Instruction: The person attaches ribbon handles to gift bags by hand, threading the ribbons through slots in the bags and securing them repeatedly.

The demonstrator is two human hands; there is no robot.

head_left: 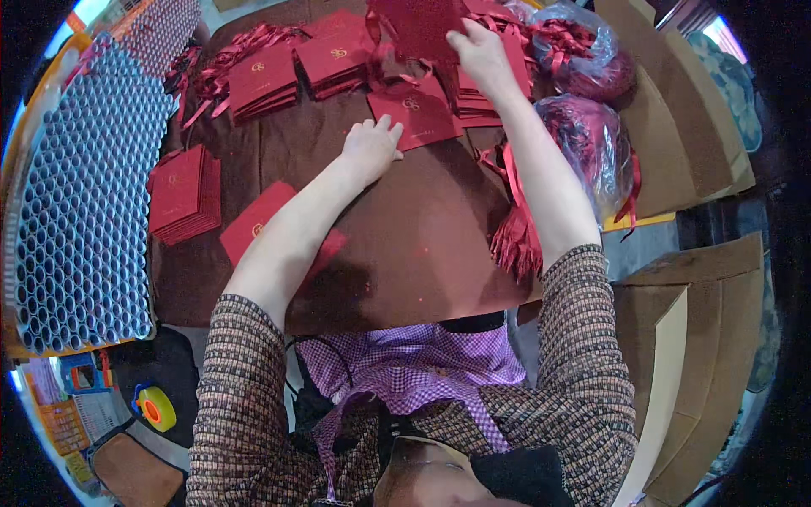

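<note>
My right hand (483, 59) reaches to the far side of the table and grips a flat dark-red piece (422, 32) by its right edge, raised above the others. The fingers of my left hand (372, 150) are spread. Its fingertips are at the lower left edge of another flat red piece (414, 117) with gold print, which looks like a folded paper gift bag. Whether they press on it I cannot tell. Under my left forearm lies a further red piece (262, 221), partly hidden by the arm.
Stacks of red pieces (262, 80) stand along the brown table's (405, 245) far side, another stack (182, 194) at left. Red ribbons (517, 241) hang at right beside plastic-wrapped bundles (583, 148). Blue-white tubes (84, 194) flank the left; cardboard boxes (676, 127) flank the right.
</note>
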